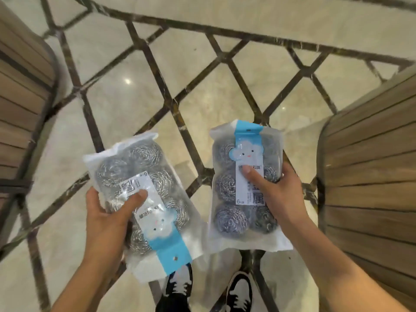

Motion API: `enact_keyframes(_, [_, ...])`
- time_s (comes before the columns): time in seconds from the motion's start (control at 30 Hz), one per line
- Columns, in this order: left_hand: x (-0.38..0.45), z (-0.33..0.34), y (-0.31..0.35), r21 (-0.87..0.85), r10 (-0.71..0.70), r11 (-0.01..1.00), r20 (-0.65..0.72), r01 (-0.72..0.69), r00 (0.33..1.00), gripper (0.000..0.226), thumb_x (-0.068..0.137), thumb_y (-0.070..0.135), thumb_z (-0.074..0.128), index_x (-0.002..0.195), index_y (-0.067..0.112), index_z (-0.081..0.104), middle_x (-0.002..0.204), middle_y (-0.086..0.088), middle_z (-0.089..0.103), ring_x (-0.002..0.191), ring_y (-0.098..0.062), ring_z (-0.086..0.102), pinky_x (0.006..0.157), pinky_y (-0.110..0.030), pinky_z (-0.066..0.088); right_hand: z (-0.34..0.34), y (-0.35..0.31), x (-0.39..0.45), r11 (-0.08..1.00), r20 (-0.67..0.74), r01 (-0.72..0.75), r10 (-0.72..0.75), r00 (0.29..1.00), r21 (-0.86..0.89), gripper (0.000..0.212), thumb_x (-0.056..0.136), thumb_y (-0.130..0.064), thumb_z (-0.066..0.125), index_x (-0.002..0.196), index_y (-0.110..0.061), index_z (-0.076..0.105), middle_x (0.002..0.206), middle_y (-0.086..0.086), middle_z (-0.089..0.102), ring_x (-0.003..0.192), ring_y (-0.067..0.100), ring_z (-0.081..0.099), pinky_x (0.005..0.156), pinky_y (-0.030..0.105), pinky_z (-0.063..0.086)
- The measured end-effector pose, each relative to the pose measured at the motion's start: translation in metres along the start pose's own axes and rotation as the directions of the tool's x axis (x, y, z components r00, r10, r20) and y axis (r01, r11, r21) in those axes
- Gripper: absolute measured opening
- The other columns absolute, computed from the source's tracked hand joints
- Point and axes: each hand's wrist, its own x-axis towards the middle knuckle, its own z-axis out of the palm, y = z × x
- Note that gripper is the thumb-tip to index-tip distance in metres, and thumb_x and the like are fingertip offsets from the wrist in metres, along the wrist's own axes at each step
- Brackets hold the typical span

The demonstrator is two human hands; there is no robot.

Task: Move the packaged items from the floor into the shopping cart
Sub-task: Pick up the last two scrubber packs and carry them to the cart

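Observation:
I hold two clear plastic packs of steel wool scourers above the floor. My left hand (108, 219) grips the left pack (144, 176) by its left side, thumb across its white label; its blue header strip points toward me. My right hand (272, 194) grips the right pack (229, 192) from its right side, thumb pressed on the white label; its blue header with a cloud face points away from me. Both packs face up, side by side and apart. No shopping cart is in view.
Glossy cream marble floor (126, 102) with dark diagonal inlay lines lies below. A wooden slatted piece (369, 176) stands close on the right, another (20, 95) on the left. My two black-and-white shoes (238, 291) show at the bottom.

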Motion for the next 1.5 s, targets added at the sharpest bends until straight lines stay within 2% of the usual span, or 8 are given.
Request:
enact_keyframes(0.1, [-0.045,-0.027,0.099,-0.023,0.085,0.996,-0.01,-0.085,0.996,0.045,0.083,0.006,0.079,0.118,0.027,0.058,0.105,-0.008,0.078,0.09,-0.035,0.075,0.082,-0.053,0.06,-0.019,-0.111,-0.045,0.992,0.053,0.122,-0.12,0.991,-0.033,0.043,0.073,-0.041,0.091,0.108,-0.028,0.07,0.093,-0.011,0.079,0.081,0.002,0.075,0.068,0.025,0.059])
enact_keyframes(0.33, [-0.2,-0.095,0.306,-0.238,0.217,0.945,-0.059,-0.225,0.974,0.048,0.081,0.004,0.077,0.123,0.021,0.063,0.108,-0.008,0.079,0.093,-0.032,0.077,0.084,-0.048,0.06,-0.062,-0.344,-0.176,0.94,0.201,0.328,-0.341,0.918,0.094,0.058,0.073,-0.043,0.092,0.123,-0.025,0.067,0.109,-0.005,0.08,0.1,0.017,0.077,0.096,0.047,0.06])
enact_keyframes(0.5, [-0.305,-0.163,0.378,-0.291,0.232,0.917,-0.167,-0.273,0.958,0.068,0.062,0.018,0.092,0.124,0.008,0.065,0.108,-0.015,0.079,0.094,-0.035,0.077,0.077,-0.044,0.061,-0.067,-0.454,-0.263,0.874,0.32,0.475,-0.481,0.816,0.104,0.077,0.058,-0.06,0.092,0.121,-0.025,0.064,0.111,-0.003,0.078,0.1,0.021,0.076,0.095,0.049,0.06])
enact_keyframes(0.63, [-0.376,-0.224,0.397,-0.285,0.239,0.898,-0.323,-0.335,0.916,0.045,0.074,0.009,0.086,0.117,0.005,0.071,0.101,-0.014,0.08,0.089,-0.031,0.078,0.072,-0.037,0.061,-0.047,-0.498,-0.332,0.804,0.458,0.587,-0.557,0.693,0.09,0.092,0.043,-0.073,0.087,0.118,-0.024,0.065,0.108,-0.003,0.078,0.096,0.024,0.076,0.092,0.05,0.061])
enact_keyframes(0.77, [-0.437,-0.287,0.389,-0.283,0.197,0.886,-0.486,-0.367,0.851,0.037,0.077,0.01,0.087,0.111,0.005,0.073,0.09,-0.009,0.081,0.071,-0.02,0.078,0.054,-0.027,0.057,-0.012,-0.506,-0.402,0.748,0.571,0.656,-0.585,0.577,0.104,0.101,0.042,-0.074,0.087,0.125,-0.021,0.063,0.112,0.0,0.077,0.099,0.025,0.075,0.094,0.05,0.06])
enact_keyframes(1.03, [-0.574,-0.437,0.315,-0.336,0.093,0.832,-0.7,-0.441,0.708,0.043,0.074,0.014,0.088,0.114,0.009,0.073,0.098,-0.013,0.081,0.085,-0.031,0.079,0.082,-0.047,0.063,0.085,-0.459,-0.598,0.622,0.785,0.76,-0.561,0.263,0.19,0.062,0.061,-0.058,0.094,0.106,-0.026,0.067,0.103,-0.003,0.078,0.094,0.022,0.076,0.09,0.05,0.062])
enact_keyframes(1.23, [-0.683,-0.537,0.229,-0.368,-0.004,0.781,-0.812,-0.505,0.584,0.042,0.075,0.011,0.087,0.113,0.007,0.071,0.091,-0.013,0.081,0.072,-0.027,0.078,0.067,-0.04,0.063,0.14,-0.386,-0.761,0.589,0.861,0.759,-0.503,0.074,0.279,0.107,0.035,-0.084,0.086,0.121,-0.022,0.069,0.109,-0.003,0.078,0.099,0.021,0.075,0.09,0.048,0.062])
enact_keyframes(1.5, [-0.817,-0.639,0.114,-0.376,-0.144,0.749,-0.896,-0.546,0.42,0.034,0.074,0.009,0.087,0.105,0.006,0.074,0.093,-0.015,0.081,0.073,-0.027,0.078,0.073,-0.039,0.061,0.19,-0.28,-0.948,0.602,0.922,0.727,-0.37,-0.112,0.33,0.095,0.043,-0.073,0.088,0.118,-0.02,0.069,0.108,-0.002,0.078,0.096,0.022,0.076,0.09,0.049,0.062])
